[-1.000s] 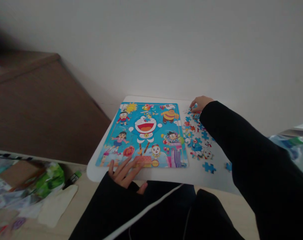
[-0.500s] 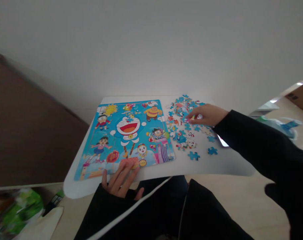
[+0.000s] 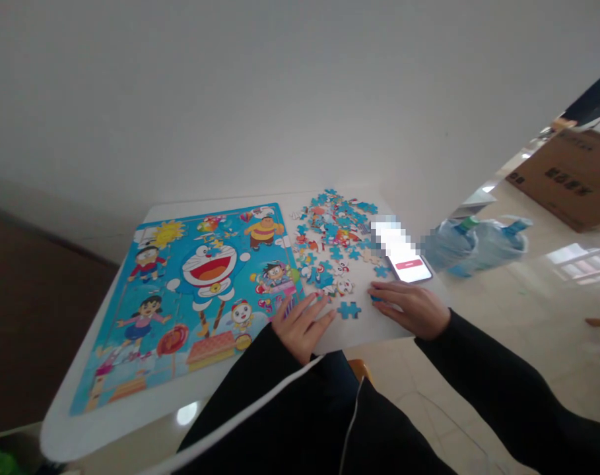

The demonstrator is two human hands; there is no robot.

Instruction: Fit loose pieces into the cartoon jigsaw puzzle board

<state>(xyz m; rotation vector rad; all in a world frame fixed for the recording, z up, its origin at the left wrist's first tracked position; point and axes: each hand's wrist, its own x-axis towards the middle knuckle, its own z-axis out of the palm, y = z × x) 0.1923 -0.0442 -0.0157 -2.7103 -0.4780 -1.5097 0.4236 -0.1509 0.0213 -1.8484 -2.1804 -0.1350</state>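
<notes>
A cartoon jigsaw board (image 3: 181,290) with a blue picture lies on the left of a small white table (image 3: 131,422). To its right sits a heap of loose puzzle pieces (image 3: 334,234). My left hand (image 3: 302,324) rests flat at the board's near right corner, fingers spread. My right hand (image 3: 413,307) lies palm down near the table's front edge, its fingertips on a blue piece (image 3: 377,297). Between the two hands lies a single blue piece (image 3: 349,309). A lit phone (image 3: 401,254) lies just beyond my right hand.
A white wall rises right behind the table. On the floor to the right lie clear plastic water bottles (image 3: 472,244) and a cardboard box (image 3: 569,175). A white cable (image 3: 240,415) runs across my dark clothing. Brown furniture (image 3: 27,297) stands to the left.
The view has swung right. My right hand pulled back from the heap to the table's front edge. My left hand shifted from the board's bottom edge to its right corner. The phone came into view.
</notes>
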